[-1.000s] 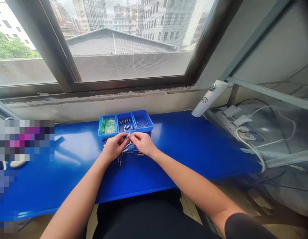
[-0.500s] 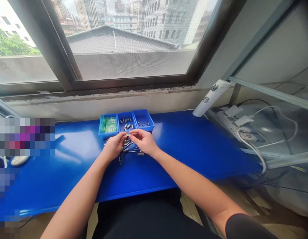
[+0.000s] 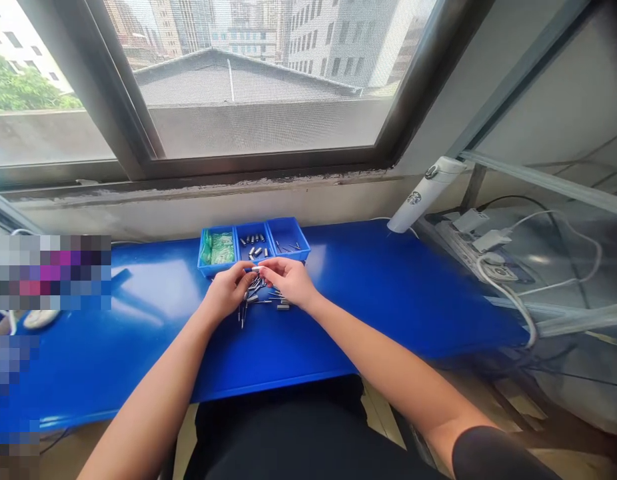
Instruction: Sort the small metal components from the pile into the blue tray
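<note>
My left hand and my right hand meet over the blue table, fingertips pinched together on a small silvery metal piece. Below the hands lies a loose heap of small metal pins and sleeves. Just beyond stand three small blue bins: the left bin holds green parts, the middle bin holds short metal sleeves, the right bin holds a few thin pins.
A white tube-shaped device leans at the table's back right. A power strip with white plugs and cables lies on the right shelf. A window frame runs behind. A white object sits at far left.
Both hands stay pinched together above the heap; the small metal piece between the fingertips now shows a little more plainly. The view has shifted slightly.
</note>
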Available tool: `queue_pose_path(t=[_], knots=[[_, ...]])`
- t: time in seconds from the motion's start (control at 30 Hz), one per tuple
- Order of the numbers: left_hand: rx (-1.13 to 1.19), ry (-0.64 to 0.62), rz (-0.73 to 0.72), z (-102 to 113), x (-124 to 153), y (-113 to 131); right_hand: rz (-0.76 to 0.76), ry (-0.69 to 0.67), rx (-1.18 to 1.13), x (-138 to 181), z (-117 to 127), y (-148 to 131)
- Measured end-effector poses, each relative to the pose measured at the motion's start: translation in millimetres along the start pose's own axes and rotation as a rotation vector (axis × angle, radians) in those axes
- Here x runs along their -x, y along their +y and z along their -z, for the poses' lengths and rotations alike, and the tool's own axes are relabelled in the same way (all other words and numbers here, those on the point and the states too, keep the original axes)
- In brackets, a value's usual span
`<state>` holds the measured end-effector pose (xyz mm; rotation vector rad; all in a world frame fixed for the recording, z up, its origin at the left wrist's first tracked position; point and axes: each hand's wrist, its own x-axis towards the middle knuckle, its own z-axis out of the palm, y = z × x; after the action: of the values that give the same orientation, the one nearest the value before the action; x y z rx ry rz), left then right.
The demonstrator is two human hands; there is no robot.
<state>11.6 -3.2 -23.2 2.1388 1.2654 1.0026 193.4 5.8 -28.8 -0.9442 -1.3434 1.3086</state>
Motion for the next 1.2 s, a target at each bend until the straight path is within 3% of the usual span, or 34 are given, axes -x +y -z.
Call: queue_pose_path(t=[0.47, 0.63, 0.77, 0.93, 1.03, 1.1, 1.2], knots=[[-0.061, -0.040, 0.014, 0.1, 0.7, 0.4, -0.033, -0.030, -0.033, -0.3, 0.6, -1.8], [-0.261, 0.025, 0.094, 0.3, -1.5, 2.3, -0.074, 0.070, -0.049, -9.0, 3.9, -1.3], [-0.423, -0.019, 0.168, 1.1, -3.5, 3.2, -0.028, 0.130, -0.056, -19.6, 5.7, 0.9], [-0.461, -0.049, 0.206, 2.0, -3.9, 6.1, -0.066, 0.122, -0.079, -25.8, 8.7, 2.4], [-0.443, -0.050, 0.217, 2.6, -3.9, 6.8, -0.026, 0.100, 0.069, -22.0, 15.2, 0.7], [-0.428, -0.047, 0.221, 2.9, -3.7, 6.4, 0.058, 0.064, 0.289, -17.2, 20.4, -1.7], [-0.408, -0.036, 0.218, 2.8, -3.1, 4.3, 0.184, -0.080, 0.613, -9.7, 26.1, -4.3]])
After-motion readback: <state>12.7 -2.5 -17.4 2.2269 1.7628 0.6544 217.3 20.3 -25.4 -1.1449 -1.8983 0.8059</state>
